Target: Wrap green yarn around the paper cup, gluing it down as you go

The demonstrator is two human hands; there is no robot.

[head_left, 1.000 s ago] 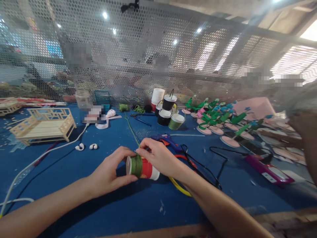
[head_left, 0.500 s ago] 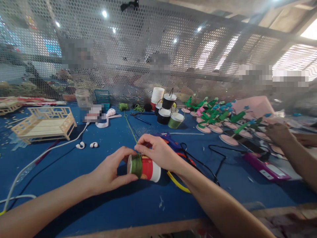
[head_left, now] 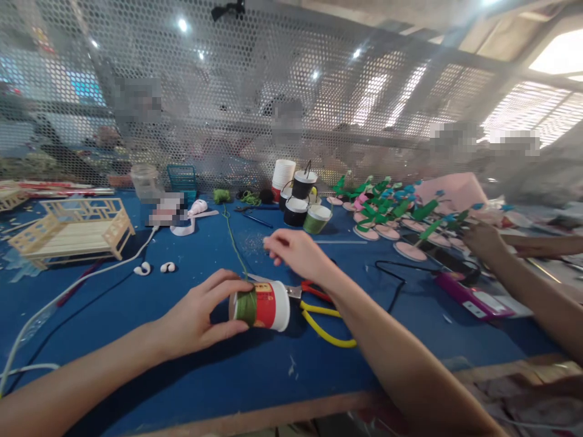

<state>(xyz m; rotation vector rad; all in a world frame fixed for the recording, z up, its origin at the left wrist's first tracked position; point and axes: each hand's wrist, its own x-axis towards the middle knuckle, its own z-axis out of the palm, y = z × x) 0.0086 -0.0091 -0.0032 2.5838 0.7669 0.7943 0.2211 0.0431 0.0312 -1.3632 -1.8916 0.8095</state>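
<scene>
A paper cup [head_left: 268, 309], red and white, lies on its side in my left hand [head_left: 200, 312], whose fingers and thumb close around its narrower end. Green yarn [head_left: 246, 308] is wound about that end, and a strand [head_left: 233, 240] runs back to a small green yarn ball [head_left: 221, 195]. My right hand [head_left: 294, 258] is above the table beyond the cup, fingers curled. Whatever may be in it is hidden. Scissors [head_left: 295, 292] with red and yellow handles lie beside the cup, partly beneath my right forearm.
Small buckets [head_left: 296, 212] and stacked cups [head_left: 284, 176] stand at the back. Green and blue craft flowers [head_left: 410, 252] on pink bases are at right, near a purple power strip [head_left: 471, 297] and another person's arm [head_left: 514, 267]. A wooden model bed [head_left: 77, 233] stands left.
My right hand has left the yarn on the cup and moved up and slightly right, over where a blue glue gun showed. More of the scissors shows. My left hand still holds the cup.
</scene>
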